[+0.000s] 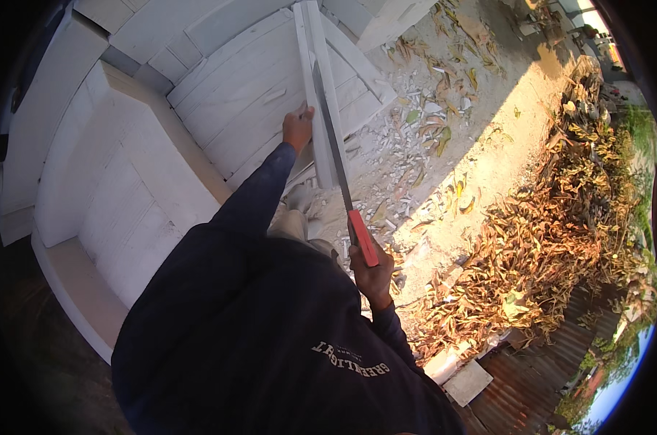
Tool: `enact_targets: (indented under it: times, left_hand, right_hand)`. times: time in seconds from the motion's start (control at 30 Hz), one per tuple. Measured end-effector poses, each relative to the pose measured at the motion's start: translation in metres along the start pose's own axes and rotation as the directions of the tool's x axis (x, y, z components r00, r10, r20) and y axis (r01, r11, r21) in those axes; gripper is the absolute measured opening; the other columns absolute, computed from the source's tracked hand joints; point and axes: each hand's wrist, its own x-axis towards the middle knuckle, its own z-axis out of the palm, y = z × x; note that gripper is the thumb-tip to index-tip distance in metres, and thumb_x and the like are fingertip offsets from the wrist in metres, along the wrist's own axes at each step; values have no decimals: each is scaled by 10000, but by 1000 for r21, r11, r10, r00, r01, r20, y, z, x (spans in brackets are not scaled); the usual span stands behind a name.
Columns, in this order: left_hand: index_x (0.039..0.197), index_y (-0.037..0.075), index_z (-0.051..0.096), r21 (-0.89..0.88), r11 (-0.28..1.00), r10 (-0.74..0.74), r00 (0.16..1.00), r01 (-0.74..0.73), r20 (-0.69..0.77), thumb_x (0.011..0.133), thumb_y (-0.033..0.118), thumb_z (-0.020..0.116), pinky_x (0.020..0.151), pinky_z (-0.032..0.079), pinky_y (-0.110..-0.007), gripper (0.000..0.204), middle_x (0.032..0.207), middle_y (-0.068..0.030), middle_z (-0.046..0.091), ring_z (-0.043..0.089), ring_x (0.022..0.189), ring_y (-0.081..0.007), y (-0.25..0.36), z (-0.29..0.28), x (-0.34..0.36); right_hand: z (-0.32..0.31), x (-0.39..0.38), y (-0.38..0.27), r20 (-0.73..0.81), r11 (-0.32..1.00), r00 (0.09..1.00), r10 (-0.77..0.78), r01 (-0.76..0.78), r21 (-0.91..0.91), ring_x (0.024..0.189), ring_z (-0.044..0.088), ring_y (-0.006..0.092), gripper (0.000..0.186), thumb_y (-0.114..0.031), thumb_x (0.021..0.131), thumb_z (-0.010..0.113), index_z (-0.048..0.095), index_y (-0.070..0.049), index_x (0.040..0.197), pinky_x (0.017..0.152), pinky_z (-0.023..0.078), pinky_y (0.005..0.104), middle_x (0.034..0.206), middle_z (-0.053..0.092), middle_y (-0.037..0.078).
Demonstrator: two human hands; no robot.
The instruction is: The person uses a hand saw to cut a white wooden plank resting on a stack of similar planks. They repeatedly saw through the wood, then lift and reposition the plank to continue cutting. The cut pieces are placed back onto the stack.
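Observation:
My right hand (373, 275) is closed round the red handle (363, 238) of a handsaw. Its long dark blade (331, 130) points away from me, along a long white wooden beam (321, 87). Whether the teeth touch the beam I cannot tell. To the left of the beam, my left hand (298, 129) is held out with its fingers curled together. A small thin thing seems to stick up from those fingers, too small to name. Beneath the beam lie white planks (249, 94) joined into a panel.
Large white blocky pieces (140, 174) stand at the left. White scraps (423, 109) and leaves litter the ground right of the beam. A heap of dry brown leaves (539, 239) fills the right side, above rusty corrugated sheet (539, 377) at the lower right.

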Motion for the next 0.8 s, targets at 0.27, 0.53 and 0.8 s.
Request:
enact_targets:
  times: [0.27,0.53,0.8]
  left_hand:
    - [1396,-53,599,-118,967,-222,974,227,51,1030,290,627,806,590,-417,501,1062,-216,740,712,1005,-299,-1,5,7]
    - [1223,-129,663,-62,969,-237,971,238,24,1005,301,674,815,572,-383,482,1081,-241,730,713,969,-281,-23,11,30]
    - [1193,-109,685,42,994,-109,988,105,108,1011,289,673,736,560,-375,438,1013,-187,725,688,857,-239,-31,-5,33]
  right_hand:
    - [21,-20,4,17,1000,1000,-18,18,-26,861,705,443,573,-110,890,649,543,12,1440,719,561,437,1035,699,276]
    - [10,-5,17,-47,985,993,-110,103,-138,810,689,463,567,-60,860,656,569,6,1416,695,553,492,924,701,276]
    - [38,-19,20,-8,914,992,129,-122,-386,938,705,454,600,-59,879,610,500,-4,1466,773,583,479,1137,703,277]
